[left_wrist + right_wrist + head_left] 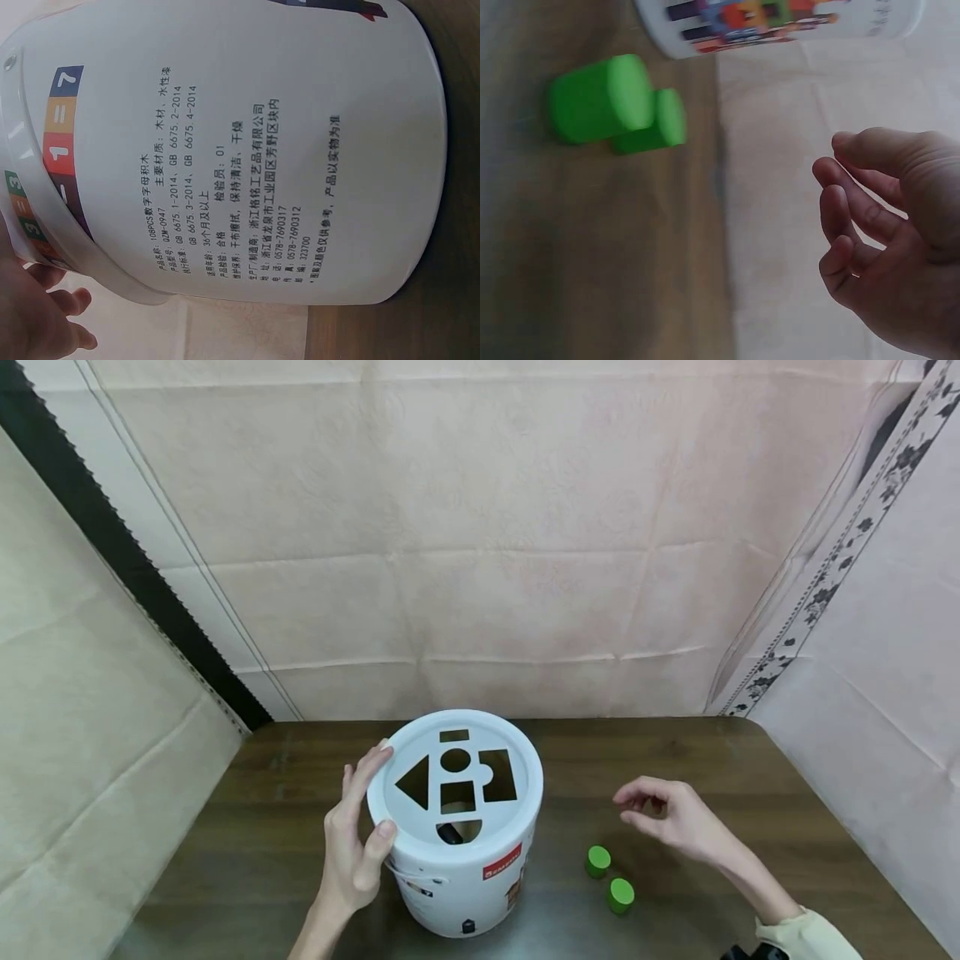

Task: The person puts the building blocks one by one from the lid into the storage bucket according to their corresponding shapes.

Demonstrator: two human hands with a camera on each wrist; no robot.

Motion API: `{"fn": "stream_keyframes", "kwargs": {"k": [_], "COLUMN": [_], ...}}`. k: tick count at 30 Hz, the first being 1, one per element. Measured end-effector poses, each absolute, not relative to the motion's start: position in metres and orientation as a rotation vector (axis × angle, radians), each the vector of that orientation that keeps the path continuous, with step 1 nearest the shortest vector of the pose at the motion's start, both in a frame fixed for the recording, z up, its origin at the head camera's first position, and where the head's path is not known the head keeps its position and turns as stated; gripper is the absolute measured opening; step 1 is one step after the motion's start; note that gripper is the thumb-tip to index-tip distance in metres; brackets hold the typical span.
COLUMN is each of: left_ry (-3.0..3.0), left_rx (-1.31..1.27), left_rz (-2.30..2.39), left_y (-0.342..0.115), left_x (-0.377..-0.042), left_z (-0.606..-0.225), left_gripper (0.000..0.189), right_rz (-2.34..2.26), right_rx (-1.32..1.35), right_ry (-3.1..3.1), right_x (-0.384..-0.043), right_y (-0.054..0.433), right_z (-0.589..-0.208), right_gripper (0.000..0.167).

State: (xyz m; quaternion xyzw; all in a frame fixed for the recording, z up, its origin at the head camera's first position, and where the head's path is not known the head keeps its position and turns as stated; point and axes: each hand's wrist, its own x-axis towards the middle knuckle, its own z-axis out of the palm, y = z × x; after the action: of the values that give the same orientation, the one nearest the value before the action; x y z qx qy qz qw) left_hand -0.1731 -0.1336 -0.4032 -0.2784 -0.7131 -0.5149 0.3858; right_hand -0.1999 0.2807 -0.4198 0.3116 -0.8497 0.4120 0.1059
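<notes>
A white bucket (457, 893) stands upright under a white lid (491, 827) cut with several shaped holes, among them a triangle, a circle and a square. My left hand (354, 843) rests against the lid's left rim, fingers and thumb spread along it. In the left wrist view its fingertips show beside the lid at the lower left, close to the bucket's printed side. To the right, my right hand (675, 814) hovers over the table, fingers loosely bent and nothing between them. Nearest to it are two green cylinders (597, 860), one slightly in front of the other.
The brown wooden table (247, 860) meets a pale cloth backdrop (480, 610) behind the bucket. More cloth hangs along the left and right sides. A dark piece shows through the half-round hole (468, 831) in the lid.
</notes>
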Motion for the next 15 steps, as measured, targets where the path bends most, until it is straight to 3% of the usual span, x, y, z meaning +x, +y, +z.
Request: {"fn": "stream_keyframes", "kwargs": {"k": [6,15], "left_ry": [-1.816,-1.808], "left_rx": [-0.715,-0.719], "left_rz": [-1.314,-1.305], "left_y": [-0.134,-0.135], "left_x": [-0.173,-0.174], "left_z": [-0.402,-0.4], "left_gripper": [0.061,0.06], "right_rz": [1.274,1.407], "right_rx": [0.939,0.986], "right_ry": [-2.521,-2.53], "right_x": [-0.195,-0.195], "right_y": [0.286,0.292], "right_z": [-0.456,-0.48], "right_gripper": [0.033,0.03]}}
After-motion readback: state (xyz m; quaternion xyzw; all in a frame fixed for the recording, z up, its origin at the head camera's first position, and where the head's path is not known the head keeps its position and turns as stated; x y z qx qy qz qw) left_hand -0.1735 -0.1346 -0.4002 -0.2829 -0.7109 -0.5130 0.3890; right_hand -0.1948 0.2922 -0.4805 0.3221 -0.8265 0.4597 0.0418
